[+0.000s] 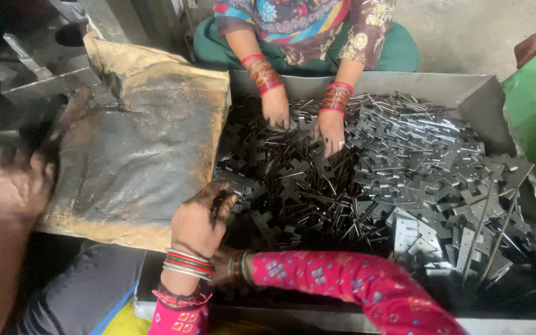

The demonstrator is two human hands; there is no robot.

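Hinge plate [224, 201] in left hand [201, 222] w/ fingers clamped, axis unclear; right hand [221, 274] fingers hidden.

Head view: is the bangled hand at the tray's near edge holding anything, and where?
Cannot tell: the left hand curls its fingers onto the flat metal brackets, grip hidden.

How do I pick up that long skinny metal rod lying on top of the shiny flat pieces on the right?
Pinch the long rod near its middle, coming straight down from above with a finger on each long side. It lies slanted on top of the flat plates, so its sides are free, while its lower end seems to dip in among them.
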